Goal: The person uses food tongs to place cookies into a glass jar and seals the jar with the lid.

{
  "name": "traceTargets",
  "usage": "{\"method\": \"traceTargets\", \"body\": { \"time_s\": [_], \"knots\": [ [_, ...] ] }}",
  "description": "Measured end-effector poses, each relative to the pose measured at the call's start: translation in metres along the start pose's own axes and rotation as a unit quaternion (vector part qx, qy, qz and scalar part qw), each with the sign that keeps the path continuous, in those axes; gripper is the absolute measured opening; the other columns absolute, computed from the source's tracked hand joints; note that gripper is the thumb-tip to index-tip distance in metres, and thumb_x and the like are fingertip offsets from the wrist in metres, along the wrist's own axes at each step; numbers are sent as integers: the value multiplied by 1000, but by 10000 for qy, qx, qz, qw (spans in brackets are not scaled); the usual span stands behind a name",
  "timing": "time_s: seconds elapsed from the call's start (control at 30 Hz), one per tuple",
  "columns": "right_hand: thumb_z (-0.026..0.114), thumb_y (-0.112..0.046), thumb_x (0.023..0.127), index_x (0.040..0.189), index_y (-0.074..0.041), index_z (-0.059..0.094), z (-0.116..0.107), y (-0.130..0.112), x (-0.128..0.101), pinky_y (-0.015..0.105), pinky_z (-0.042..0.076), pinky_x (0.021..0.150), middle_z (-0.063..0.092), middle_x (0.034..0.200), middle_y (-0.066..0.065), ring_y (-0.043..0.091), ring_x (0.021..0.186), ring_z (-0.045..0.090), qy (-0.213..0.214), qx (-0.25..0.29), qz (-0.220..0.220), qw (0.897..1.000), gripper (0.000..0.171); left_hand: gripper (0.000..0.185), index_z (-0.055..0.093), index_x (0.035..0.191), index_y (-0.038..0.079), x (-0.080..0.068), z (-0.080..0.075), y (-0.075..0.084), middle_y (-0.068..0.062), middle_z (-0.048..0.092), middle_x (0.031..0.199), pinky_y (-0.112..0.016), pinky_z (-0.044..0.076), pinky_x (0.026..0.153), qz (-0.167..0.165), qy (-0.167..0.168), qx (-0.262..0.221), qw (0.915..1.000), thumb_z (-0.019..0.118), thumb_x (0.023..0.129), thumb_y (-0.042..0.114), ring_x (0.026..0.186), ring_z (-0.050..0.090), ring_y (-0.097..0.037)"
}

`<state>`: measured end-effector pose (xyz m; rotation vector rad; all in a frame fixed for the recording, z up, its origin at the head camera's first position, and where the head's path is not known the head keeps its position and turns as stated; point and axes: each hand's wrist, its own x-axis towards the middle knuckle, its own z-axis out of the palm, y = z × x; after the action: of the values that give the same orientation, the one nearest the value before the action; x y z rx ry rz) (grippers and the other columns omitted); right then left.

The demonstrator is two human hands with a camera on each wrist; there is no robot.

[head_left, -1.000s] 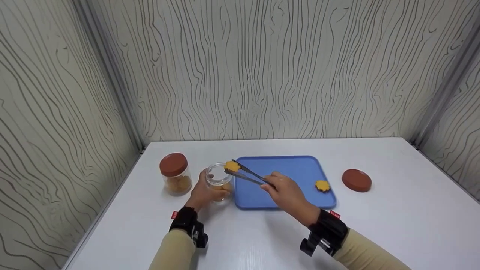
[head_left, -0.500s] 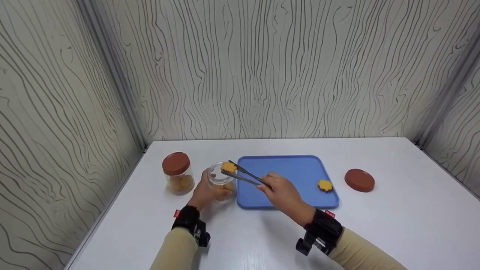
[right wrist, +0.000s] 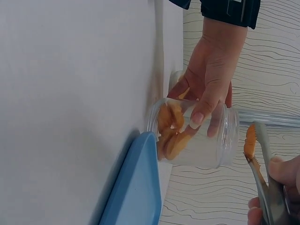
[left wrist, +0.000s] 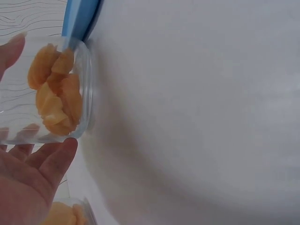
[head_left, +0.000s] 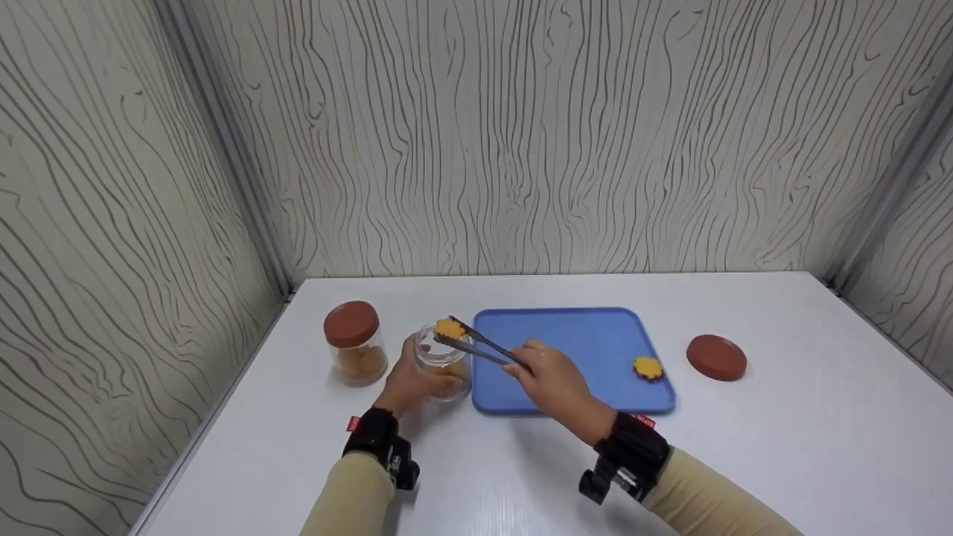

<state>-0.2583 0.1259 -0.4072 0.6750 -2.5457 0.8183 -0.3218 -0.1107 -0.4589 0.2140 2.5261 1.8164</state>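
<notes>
My left hand (head_left: 406, 383) grips a clear open jar (head_left: 442, 362) standing on the white table, just left of the blue tray (head_left: 573, 339). The jar (left wrist: 51, 91) holds several orange cookies, and my fingers (right wrist: 208, 89) wrap its side. My right hand (head_left: 547, 380) squeezes dark metal tongs (head_left: 480, 346), whose tips pinch an orange flower-shaped cookie (head_left: 449, 327) right above the jar's mouth. The cookie (right wrist: 250, 139) hangs edge-on beside the jar's rim (right wrist: 229, 136). Another such cookie (head_left: 648, 367) lies on the tray's right side.
A second jar (head_left: 354, 351) with cookies and a brown lid stands left of the open jar. A loose brown lid (head_left: 716, 357) lies right of the tray. Patterned walls close in the table on three sides.
The tongs with the cookie have moved slightly left, from the jar's right rim to over its mouth. My left hand stays on the jar.
</notes>
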Motion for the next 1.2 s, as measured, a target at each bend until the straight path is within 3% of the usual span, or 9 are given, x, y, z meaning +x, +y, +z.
{"method": "traceTargets", "body": {
  "time_s": [0.4,0.63,0.83,1.2],
  "knots": [
    [65,-15,93,98,-2,71,10,-4,10,27,37,58,47,77,-4,12,66,43,-50,50,16,10000,15,106,22,149,2,3,1,-1,-20,46,141,-52,28,109,-77,6,-58,10000,88,65,8,129,42,-36],
    [65,-18,93,102,0,70,12,-3,11,28,36,58,46,78,-3,13,67,42,-230,101,238,9994,20,106,22,149,3,2,2,-2,-22,45,141,-52,30,108,-155,49,68,9998,88,67,12,129,43,-36],
    [65,-18,93,109,-1,70,2,3,2,27,34,57,46,77,-5,12,66,40,-257,261,535,9979,24,108,22,148,0,3,2,-2,-24,46,138,-50,35,105,-176,95,334,9992,90,65,17,123,47,-36],
    [66,-15,92,107,0,70,-22,24,-14,30,36,60,50,80,-3,12,68,42,-15,162,773,9969,21,108,17,149,0,-1,0,5,-25,37,144,-51,28,110,-314,-121,-215,9992,88,71,20,131,38,-36]
  ]
}}
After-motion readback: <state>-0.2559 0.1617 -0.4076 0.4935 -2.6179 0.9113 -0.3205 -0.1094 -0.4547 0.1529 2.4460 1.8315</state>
